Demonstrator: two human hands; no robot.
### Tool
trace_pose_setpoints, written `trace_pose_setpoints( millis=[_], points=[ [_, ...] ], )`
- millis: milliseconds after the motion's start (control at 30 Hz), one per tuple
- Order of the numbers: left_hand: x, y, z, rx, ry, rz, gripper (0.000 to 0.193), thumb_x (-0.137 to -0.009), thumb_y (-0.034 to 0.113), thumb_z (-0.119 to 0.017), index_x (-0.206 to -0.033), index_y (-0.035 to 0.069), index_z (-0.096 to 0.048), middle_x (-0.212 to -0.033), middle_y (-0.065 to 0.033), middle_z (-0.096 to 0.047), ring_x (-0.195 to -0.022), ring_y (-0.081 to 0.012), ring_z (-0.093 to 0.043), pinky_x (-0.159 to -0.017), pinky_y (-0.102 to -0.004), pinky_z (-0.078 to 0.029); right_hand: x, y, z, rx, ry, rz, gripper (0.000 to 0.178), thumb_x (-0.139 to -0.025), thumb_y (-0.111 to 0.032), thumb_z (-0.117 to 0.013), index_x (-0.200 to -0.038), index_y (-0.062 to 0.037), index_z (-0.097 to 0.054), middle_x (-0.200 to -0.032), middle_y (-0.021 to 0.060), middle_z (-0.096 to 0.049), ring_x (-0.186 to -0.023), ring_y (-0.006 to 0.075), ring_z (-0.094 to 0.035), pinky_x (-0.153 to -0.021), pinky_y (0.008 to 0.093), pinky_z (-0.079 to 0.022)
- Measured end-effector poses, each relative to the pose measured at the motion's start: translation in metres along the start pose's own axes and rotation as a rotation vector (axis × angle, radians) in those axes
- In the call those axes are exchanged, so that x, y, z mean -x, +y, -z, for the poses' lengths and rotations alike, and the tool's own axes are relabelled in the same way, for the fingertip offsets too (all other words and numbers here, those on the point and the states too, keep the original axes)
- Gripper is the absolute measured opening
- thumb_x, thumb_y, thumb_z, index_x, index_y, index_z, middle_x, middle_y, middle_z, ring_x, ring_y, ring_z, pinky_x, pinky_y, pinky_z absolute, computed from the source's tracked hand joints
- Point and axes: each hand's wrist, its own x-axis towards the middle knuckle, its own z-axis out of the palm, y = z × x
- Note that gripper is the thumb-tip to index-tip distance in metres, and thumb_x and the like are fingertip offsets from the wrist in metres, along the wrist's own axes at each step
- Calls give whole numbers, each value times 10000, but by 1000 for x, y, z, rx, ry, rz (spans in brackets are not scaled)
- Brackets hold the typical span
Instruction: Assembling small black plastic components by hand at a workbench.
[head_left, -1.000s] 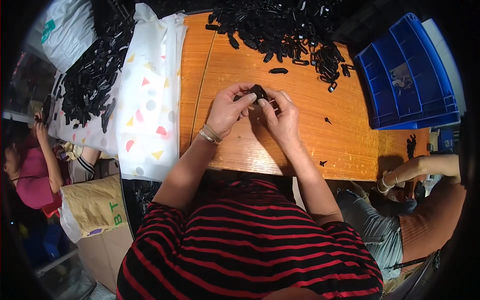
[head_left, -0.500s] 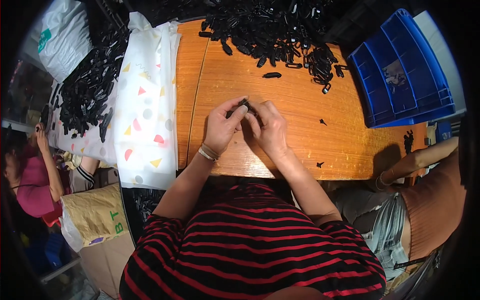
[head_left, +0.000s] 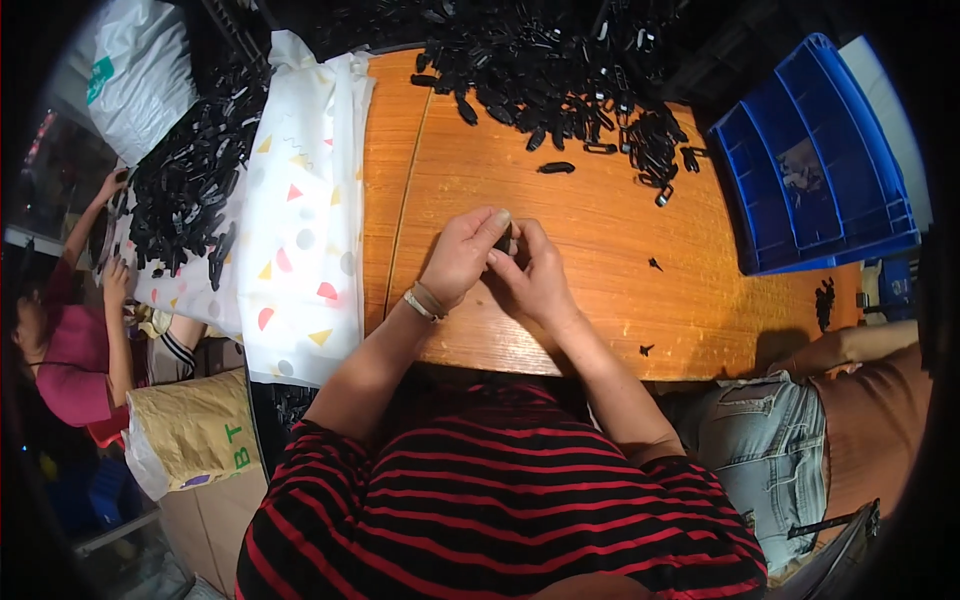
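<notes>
Black plastic piece (head_left: 505,240) is pinched between left hand (head_left: 460,258) and right hand (head_left: 537,277); big pile (head_left: 560,75) still waits.

Bags and a label round the worktop
A white plastic bag (head_left: 140,75) with a teal mark sits far upper left; a tan sack (head_left: 195,430) with green lettering stands lower left; a blue crate (head_left: 815,160) holds a small label (head_left: 800,165)

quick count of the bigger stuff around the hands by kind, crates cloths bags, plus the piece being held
blue plastic crate: 1
patterned white cloth: 1
white plastic bag: 1
small black part pinched between left hand and right hand: 1
heaps of black parts: 2
total: 6
</notes>
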Motion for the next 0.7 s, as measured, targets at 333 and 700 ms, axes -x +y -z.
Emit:
trace_pose_setpoints(
  millis=[333,700],
  points=[
    [-117,37,73,-1223,423,-336,264,-882,336,-653,-938,79,-628,-822,-80,-684,-737,-238,-652,-675,-319,-506,-86,36,69,796,97,70,282,-816,-133,-708,-1068,-17,-653,-999,182,-623,-802,344,-642,-694,395,-530],
    [-148,58,65,-1359,416,0,273,-821,335,-707,-953,104,-646,-888,-102,-685,-864,-285,-646,-739,-385,-493,-79,34,61,697,-137,28,216,-724,-123,-787,-826,-13,-632,-843,169,-608,-713,321,-619,-627,414,-494]
  ],
)
